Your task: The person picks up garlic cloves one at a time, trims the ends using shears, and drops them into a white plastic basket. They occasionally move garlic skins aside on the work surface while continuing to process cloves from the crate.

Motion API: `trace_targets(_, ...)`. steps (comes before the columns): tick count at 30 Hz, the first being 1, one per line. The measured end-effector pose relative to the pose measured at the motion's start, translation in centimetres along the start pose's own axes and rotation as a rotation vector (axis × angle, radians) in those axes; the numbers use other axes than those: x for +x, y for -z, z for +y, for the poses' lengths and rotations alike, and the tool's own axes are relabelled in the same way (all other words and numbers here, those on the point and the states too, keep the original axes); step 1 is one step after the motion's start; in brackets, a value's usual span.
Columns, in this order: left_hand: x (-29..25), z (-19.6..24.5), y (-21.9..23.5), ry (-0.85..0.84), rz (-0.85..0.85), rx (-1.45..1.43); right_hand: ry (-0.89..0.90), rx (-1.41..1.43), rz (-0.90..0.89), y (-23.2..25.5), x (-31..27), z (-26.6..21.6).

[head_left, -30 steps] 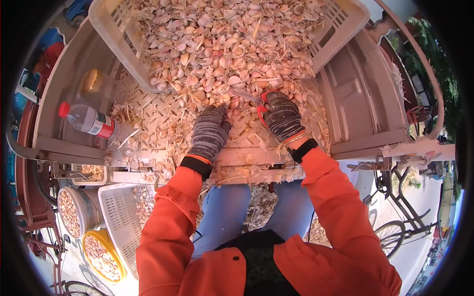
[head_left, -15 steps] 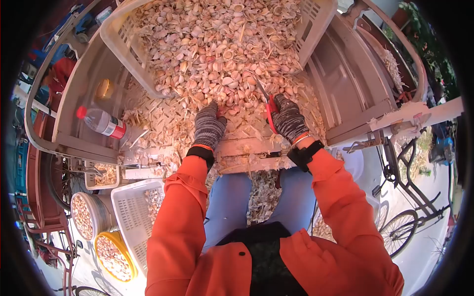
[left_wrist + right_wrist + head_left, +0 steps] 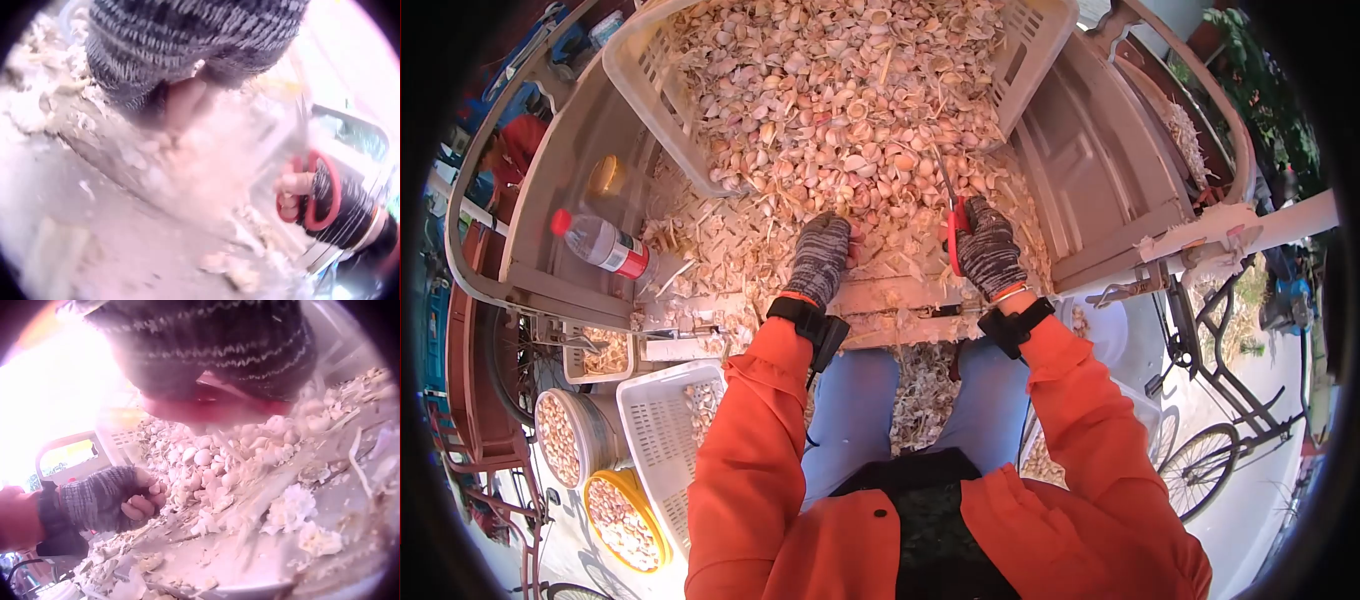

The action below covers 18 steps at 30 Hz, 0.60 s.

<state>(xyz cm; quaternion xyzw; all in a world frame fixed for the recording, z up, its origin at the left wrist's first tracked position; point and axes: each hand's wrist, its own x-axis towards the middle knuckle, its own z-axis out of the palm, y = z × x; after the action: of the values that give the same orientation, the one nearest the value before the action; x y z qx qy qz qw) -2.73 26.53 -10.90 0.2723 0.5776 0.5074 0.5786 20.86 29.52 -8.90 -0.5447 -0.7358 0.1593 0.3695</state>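
Red-handled scissors (image 3: 956,236) are gripped in my gloved right hand (image 3: 991,250), blades pointing forward over the heap of garlic cloves (image 3: 850,130). The left wrist view shows the scissors (image 3: 333,194) with fingers through the handles and the blades nearly together. At the heap's near edge, my gloved left hand (image 3: 820,260) has its fingers curled. In the right wrist view, a small pale clove (image 3: 155,487) appears pinched at the fingertips of my left hand (image 3: 103,500). The hands are apart, and nothing bridges them.
A white crate (image 3: 650,95) lies tilted around the heap. A bottle (image 3: 605,245) and a clear jar with a yellow lid (image 3: 607,175) stand left. Below left are a white basket (image 3: 650,415), a bucket (image 3: 603,430) and a yellow tub (image 3: 662,545). Metal side panels flank the bed.
My right hand has moved away from my left, and the scissors have swung from pointing towards the left hand to pointing forward. The head view has shifted slightly.
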Motion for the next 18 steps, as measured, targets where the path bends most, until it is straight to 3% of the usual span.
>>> trace_targets(1, -0.9, 0.2, -0.5, 0.152, -0.106, -0.325, 0.009, 0.077, -0.035, -0.2, 0.3, -1.5)
trace_targets(2, -1.8, 0.4, -1.3, 0.148, -0.103, -0.331, 0.021, 0.155, -0.067, -0.5, 0.7, -3.1)
trace_targets(4, -3.6, 1.3, -3.1, 0.415, -0.017, -0.733, 0.153, 0.012, -0.177, -0.5, 0.9, -6.2)
trace_targets(6, -2.3, 0.0, -3.2, 0.421, -0.066, -0.848, 0.15, -0.052, -0.103, -0.8, 2.4, -6.5)
trace_targets(8, -0.5, 0.0, -3.0, 0.178, -0.046, -0.465, -0.026, -0.157, -0.121, -1.6, 5.0, -3.3)
trace_targets(9, -0.9, 1.2, -3.0, 0.07, -0.067, 0.015, -0.018, -0.164, -0.126, -2.1, 5.5, -3.0)
trace_targets(10, 0.0, 0.9, -3.1, 0.072, -0.065, 0.004, -0.021, -0.196, -0.18, -2.6, 6.0, -2.6)
trace_targets(12, 2.5, 0.5, -3.9, -0.862, 0.048, 1.119, -0.039, -0.259, -0.289, -3.4, 6.5, -1.8)
trace_targets(13, 3.6, 1.7, -4.9, -0.443, -0.182, 1.158, -0.017, -0.306, -0.308, -3.8, 6.7, -1.8)
trace_targets(14, 3.7, 2.1, -5.4, -0.439, -0.184, 1.154, -0.019, -0.309, -0.313, -4.1, 7.0, -1.8)
trace_targets(16, 2.4, 3.9, -6.2, -0.437, -0.201, 1.407, 0.056, -0.358, -0.297, -4.4, 7.1, -2.2)
trace_targets(17, 3.1, 2.4, -5.9, -0.559, -0.108, 1.403, 0.056, -0.381, -0.318, -4.2, 7.0, -2.3)
trace_targets(18, 2.9, 2.2, -5.8, -0.558, -0.115, 1.404, 0.05, -0.382, -0.319, -4.1, 6.8, -2.1)
